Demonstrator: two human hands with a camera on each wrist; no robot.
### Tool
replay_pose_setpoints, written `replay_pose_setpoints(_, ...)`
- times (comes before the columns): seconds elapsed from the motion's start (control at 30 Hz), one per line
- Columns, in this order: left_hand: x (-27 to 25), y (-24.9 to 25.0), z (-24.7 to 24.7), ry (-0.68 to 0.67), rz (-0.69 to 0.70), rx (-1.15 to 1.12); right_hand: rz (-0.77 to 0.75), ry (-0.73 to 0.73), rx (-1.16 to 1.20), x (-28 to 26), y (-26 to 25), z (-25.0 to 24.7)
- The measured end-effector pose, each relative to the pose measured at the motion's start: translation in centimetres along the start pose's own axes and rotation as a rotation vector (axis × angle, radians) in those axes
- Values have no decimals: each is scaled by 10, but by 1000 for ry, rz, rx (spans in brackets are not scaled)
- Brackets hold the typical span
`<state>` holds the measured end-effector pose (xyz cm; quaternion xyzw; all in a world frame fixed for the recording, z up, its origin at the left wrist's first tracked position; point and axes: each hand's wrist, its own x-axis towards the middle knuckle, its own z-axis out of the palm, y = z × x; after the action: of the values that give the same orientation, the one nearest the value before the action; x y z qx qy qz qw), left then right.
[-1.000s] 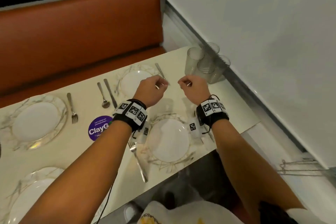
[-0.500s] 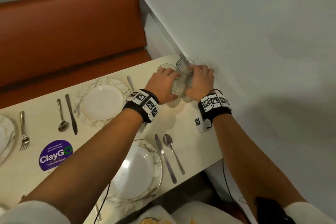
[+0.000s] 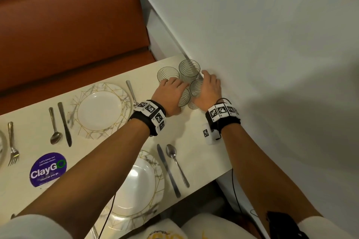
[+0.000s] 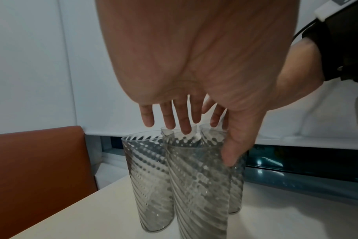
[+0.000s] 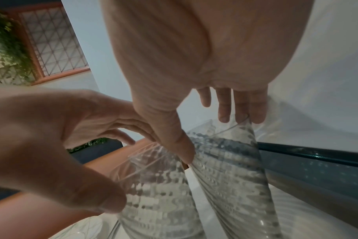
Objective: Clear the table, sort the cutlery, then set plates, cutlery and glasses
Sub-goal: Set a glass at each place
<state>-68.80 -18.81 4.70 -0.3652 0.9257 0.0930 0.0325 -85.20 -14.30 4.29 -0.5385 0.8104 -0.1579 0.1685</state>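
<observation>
Head cam: left hand (image 3: pixel 169 95) & right hand (image 3: pixel 209 91) each grip a ribbed glass (image 3: pixel 184 98)

The glasses (image 4: pixel 151 177) are clear glass with a swirled ribbed pattern, smooth and shiny. The table (image 3: pixel 120 77) is a pale, smooth surface with a dull sheen. The plates (image 3: pixel 99 109) look like glossy white ceramic, marbled at the rim with thin gold lines. The cutlery (image 3: pixel 65 124) is polished metal. The bench back (image 3: pixel 68 31) is smooth orange-brown leather-like upholstery.

Orange bench (image 3: pixel 73 31), purple sticker (image 3: pixel 48 169)
</observation>
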Motion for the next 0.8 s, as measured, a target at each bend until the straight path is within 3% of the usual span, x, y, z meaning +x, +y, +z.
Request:
replay_pose_setpoints(0.2, -26, 3, -3, 80, -32, -99, 38, -10, -60, -12, -5, -13)
replay_pose_setpoints(0.5, -121, -36, -15, 180, -330, -407, 45, -299, -312, -47, -78, -8)
replay_pose_setpoints(0.53, -161, -59, -15, 206, -400, -448, -14, -346, -336, -63, -113, 10)
replay_pose_setpoints(0.6, -181, -71, -16, 239, -445, -490, -30, -365, -302, -70, -132, 15)
replay_pose_setpoints(0.8, -321, -160, -11, 320, -657, -495, -189, -334, -165, -140, -270, 81)
